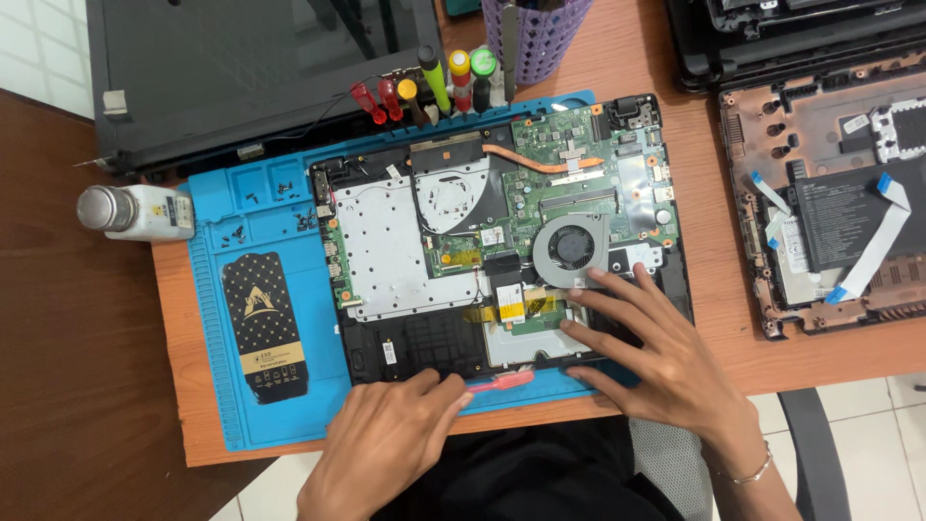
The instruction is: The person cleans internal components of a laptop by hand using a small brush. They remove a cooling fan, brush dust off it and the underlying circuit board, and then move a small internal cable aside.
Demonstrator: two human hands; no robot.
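An electronics repair workshop is shown. An opened laptop (502, 251) with its circuit board and fan exposed is laid on a blue repair mat (251, 289) in the middle of the wooden tabletop (714, 318). Screwdrivers (434, 82) are ranged along the mat's far edge, and further dismantled laptop shells (820, 222) are set at the tabletop's right edge.

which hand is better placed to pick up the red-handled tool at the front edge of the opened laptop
Left, probably. The left hand has fingertips right at the red-handled tool, while the right hand is spread flat on the opened laptop beside the round grey fan.
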